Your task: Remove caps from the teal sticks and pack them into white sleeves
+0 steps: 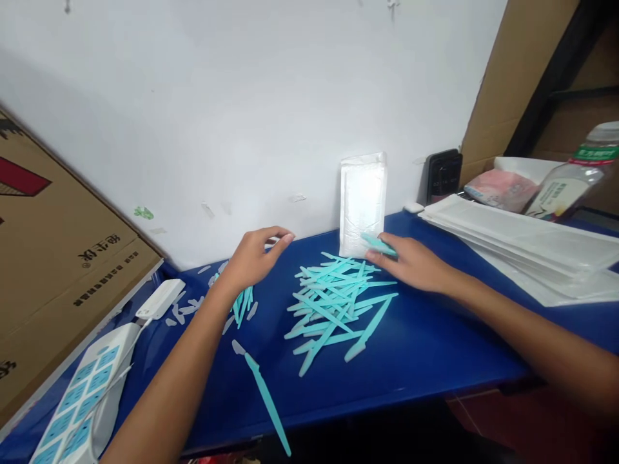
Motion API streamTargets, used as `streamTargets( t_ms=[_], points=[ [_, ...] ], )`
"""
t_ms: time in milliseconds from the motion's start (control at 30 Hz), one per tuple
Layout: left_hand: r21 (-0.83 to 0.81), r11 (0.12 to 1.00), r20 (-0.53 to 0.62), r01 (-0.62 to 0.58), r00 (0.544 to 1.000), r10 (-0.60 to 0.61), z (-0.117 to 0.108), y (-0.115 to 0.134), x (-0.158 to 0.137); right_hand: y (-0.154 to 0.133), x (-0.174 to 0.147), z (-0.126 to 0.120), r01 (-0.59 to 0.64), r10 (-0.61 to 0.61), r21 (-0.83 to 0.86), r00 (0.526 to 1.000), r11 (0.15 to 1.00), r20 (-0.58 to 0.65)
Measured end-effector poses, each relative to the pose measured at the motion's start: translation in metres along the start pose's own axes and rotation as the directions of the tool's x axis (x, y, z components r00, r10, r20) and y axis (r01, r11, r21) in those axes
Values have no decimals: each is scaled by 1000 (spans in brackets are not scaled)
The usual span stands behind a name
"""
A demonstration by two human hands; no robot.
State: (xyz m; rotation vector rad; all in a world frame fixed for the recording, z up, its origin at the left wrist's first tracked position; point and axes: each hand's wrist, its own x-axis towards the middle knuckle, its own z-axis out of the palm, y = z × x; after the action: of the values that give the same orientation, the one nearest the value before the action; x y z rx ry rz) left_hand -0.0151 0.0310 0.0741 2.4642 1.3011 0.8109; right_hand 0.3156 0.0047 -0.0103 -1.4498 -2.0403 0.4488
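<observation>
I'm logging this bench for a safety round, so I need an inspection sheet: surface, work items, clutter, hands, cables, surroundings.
Surface: blue tabletop, glossy.
Work items: pile of turquoise sticks; smaller bunch to its left; lone stick, lower end past the front edge.
Clutter: translucent pieces, left; white trays and bottle, right.
Hands: left hand, nothing visibly held; right hand pinches turquoise plastic, piece count unclear.
Cables: white cable crossing power strip.
Surroundings: white wall behind; cardboard at left.

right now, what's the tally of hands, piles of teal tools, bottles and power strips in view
Hands, left hand and right hand: 2
Piles of teal tools, large pile and small pile: 2
Bottle: 1
Power strip: 1
Total: 6
</observation>
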Motion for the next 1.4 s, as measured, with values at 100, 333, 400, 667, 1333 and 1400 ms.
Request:
streamTargets(
  t_ms=[100, 333, 400, 667, 1333, 1400],
  points=[
    [26, 995, 1, 95, 995, -96, -10, -30, -24, -22, 0, 13, 134, -105, -203, 983, 970, 149],
    [134, 953, 123, 270, 950, -286, -30, -86, -50, -81, 25, 49, 366, -182, -432, 894, 825, 410],
    [223, 929, 174, 297, 925, -338, -36, -98, -55, -86, 33, 56, 376, -189, -467, 898, 801, 398],
    [405, 815, 215, 415, 823, -526, -52, -110, -69, -69, 38, 65, 423, -304, -533, 904, 733, 300],
    [118, 889, 447, 442, 776, -445, -40, -68, -168, -218, -36, 129, 374, -196, -216, 800, 902, 567],
    [110, 895, 452, 433, 780, -433, -42, -68, -167, -219, -36, 125, 345, -158, -224, 797, 911, 583]
  ],
)
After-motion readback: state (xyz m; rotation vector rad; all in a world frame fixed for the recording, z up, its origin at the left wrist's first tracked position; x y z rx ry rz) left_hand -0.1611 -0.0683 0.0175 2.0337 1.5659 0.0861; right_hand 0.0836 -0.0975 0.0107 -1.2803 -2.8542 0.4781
